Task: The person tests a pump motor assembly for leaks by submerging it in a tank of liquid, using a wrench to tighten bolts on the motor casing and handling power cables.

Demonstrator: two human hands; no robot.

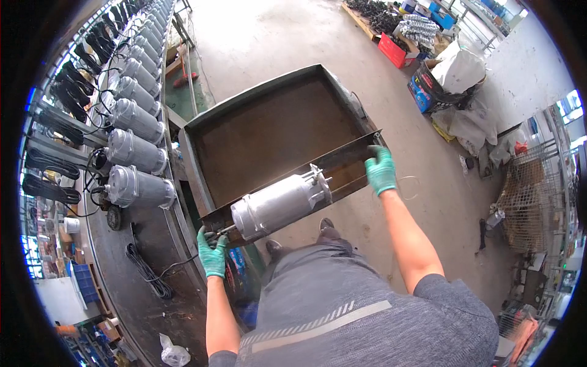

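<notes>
A silver-grey cylindrical motor [275, 205] lies on its side across a dark metal frame [306, 168] at the near edge of a wide tray [275, 131]. Its bolted end points right, while a thin shaft sticks out toward my left hand [211, 252]. This green-gloved hand is closed beside the shaft's tip, its fingers around a black cable [182, 263] that trails to a coil on the bench. What lies inside the fingers is partly hidden. My right hand [381, 171], gloved too, has its fingers bent over the frame's right end, apart from the motor.
Along the bench [131, 257] at left stands a long row of similar motors [137, 186] with bundled black cables [52, 189]. A bin with white sacks [458, 70] and wire baskets [523, 202] are on the right. A small clear plastic bag [174, 352] lies on the bench.
</notes>
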